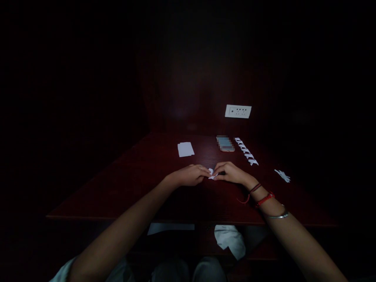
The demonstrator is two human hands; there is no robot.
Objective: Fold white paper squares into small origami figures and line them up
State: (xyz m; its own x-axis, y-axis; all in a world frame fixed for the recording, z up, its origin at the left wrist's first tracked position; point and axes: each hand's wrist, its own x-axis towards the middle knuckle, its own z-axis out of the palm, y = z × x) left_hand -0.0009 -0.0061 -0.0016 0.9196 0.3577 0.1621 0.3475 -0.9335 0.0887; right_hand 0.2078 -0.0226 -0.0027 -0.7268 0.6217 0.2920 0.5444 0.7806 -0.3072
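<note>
A small folded piece of white paper [211,176] lies on the dark red table [141,192], between my two hands. My left hand [190,174] presses its fingertips on the paper's left side; a ring shows on one finger. From the right, my right hand [230,172] pinches the paper's other edge with thumb and fingers. The fingers partly cover the paper, so its full shape is hidden. Beyond my left hand rests a stack of white paper sheets [185,149].
A phone [225,143], blurred over, lies near the back. Right of it runs a row of folded white paper pieces [246,150]. Several white paper strips [282,176] sit farther right. A socket panel [238,111] is on the back wall. White cloth-like material [230,239] shows below the table edge.
</note>
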